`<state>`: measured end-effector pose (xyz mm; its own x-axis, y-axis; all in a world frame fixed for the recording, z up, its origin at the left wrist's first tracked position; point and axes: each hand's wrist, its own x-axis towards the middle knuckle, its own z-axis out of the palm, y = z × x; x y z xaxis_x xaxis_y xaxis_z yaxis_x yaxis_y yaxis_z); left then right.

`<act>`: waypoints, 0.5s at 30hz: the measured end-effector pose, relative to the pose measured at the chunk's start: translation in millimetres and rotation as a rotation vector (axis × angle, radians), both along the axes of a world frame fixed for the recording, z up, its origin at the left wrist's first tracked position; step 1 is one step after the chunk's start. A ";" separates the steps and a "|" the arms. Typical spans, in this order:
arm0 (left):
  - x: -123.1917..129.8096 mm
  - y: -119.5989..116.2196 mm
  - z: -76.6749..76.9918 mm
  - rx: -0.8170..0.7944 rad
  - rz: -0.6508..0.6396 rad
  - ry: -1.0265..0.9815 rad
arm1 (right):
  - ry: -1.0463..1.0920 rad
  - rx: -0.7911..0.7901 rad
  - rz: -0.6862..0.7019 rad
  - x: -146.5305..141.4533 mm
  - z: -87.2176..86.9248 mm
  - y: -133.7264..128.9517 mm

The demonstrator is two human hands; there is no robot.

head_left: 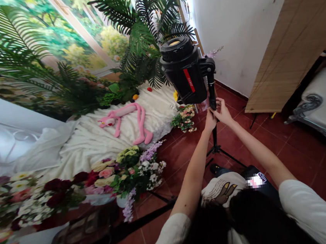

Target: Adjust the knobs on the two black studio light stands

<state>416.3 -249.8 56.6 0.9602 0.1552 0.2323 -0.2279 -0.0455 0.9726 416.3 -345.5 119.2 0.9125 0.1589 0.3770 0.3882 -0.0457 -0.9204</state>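
On top of the stand point(215, 134), the lamp point(183, 71) looks heavy, rigid and breakable to me, so I'd hold just beneath it, where my left hand point(210, 121) and right hand point(223, 112) grip the stand.

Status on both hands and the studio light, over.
Left hand gripping light stand; right hand touching it. Studio light mounted above. Pink Panther plush left, out of the way.

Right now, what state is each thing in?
Studio light, mounted; cannot tell if lit
Light stand, upright, legs spread
Left hand, closed around the stand
Right hand, fingers curled at the stand
Pink plush toy, lying, legs bent
White blanket, rumpled
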 end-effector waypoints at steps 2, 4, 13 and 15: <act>-0.6 0.3 -0.1 0.027 0.003 -0.012 | -0.017 0.005 0.000 -10.4 -5.6 -14.7; -0.8 0.1 -0.1 0.048 0.018 -0.017 | -0.060 -0.064 -0.004 -20.9 -12.4 -30.4; 1.7 -1.4 -5.6 0.159 0.046 -0.050 | -0.113 -0.420 0.019 -48.2 -48.7 -62.1; 2.0 -0.9 -5.8 0.178 0.045 -0.061 | -0.070 -0.363 0.011 -51.4 -55.5 -58.6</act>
